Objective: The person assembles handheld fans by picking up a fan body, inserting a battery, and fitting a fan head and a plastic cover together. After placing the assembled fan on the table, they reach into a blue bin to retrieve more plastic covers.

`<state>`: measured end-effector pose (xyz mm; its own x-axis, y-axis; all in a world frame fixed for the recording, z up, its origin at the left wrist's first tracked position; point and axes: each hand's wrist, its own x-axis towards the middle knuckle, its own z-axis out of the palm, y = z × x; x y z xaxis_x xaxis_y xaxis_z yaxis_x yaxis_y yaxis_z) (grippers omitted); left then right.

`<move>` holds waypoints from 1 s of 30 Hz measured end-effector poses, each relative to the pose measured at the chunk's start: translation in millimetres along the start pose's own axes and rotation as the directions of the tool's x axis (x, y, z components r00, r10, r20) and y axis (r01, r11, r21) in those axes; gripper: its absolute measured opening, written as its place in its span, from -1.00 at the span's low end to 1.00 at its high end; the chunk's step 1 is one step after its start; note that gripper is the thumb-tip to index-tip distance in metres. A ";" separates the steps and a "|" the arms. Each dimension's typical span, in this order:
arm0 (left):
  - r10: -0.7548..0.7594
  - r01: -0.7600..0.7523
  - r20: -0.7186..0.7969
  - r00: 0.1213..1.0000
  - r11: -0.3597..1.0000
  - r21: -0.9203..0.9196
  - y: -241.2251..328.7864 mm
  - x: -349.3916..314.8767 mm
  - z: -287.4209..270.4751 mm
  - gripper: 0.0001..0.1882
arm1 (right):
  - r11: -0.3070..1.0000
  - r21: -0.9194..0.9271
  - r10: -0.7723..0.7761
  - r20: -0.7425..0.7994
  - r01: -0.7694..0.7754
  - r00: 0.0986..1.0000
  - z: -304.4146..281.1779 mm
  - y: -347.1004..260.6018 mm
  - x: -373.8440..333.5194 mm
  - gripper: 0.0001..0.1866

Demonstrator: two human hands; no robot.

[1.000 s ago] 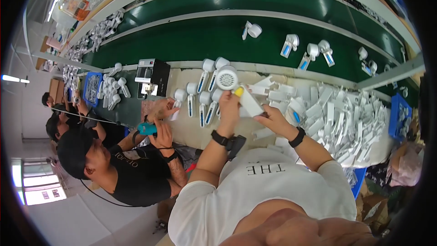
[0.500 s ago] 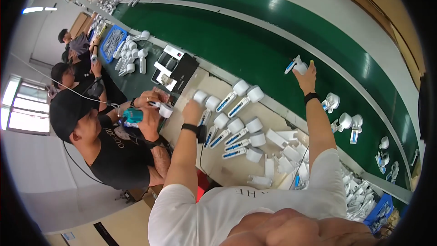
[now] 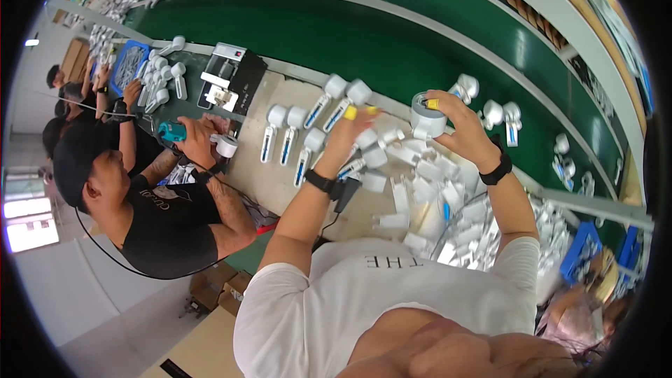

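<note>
My right hand (image 3: 465,129) is closed around a white round-headed handheld unit (image 3: 428,124), held near the belt's edge with its grey ring facing up; its handle cannot be made out. My left hand (image 3: 353,133) reaches toward it with outstretched fingers, holding nothing, above more units on the worktable. Both hands have yellow wraps on fingers. Beside my left hand stand similar white units (image 3: 290,136) in rows, with blue strips along their handles. Below my right hand lies a heap of loose white plastic shells (image 3: 437,182).
A green conveyor belt (image 3: 315,35) runs behind the table and carries several white units (image 3: 493,113) at the right. A black machine (image 3: 234,77) stands at the table's left end. To my left, a co-worker (image 3: 175,217) holds a teal power tool (image 3: 171,131). Blue bins (image 3: 579,252) sit at the right.
My right hand has come back from over the belt with a white unit. My left hand has left the standing units and moved right, its fingers opening out. The view has shifted.
</note>
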<state>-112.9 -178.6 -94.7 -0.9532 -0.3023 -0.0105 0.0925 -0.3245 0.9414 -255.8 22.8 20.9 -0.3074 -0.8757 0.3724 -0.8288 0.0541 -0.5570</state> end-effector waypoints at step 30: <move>-0.298 0.243 0.417 0.859 0.953 0.182 71.9 -170.2 136.5 -0.81 | 0.843 -0.537 -0.141 -0.253 -0.018 0.957 -5.8 -157.4 -182.3 -0.60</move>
<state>16.7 -28.2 20.7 -0.9660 0.2108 -0.1494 -0.1957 -0.2195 0.9558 -72.0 176.7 45.0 -0.2960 -0.7244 0.6226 -0.9445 0.3193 -0.0775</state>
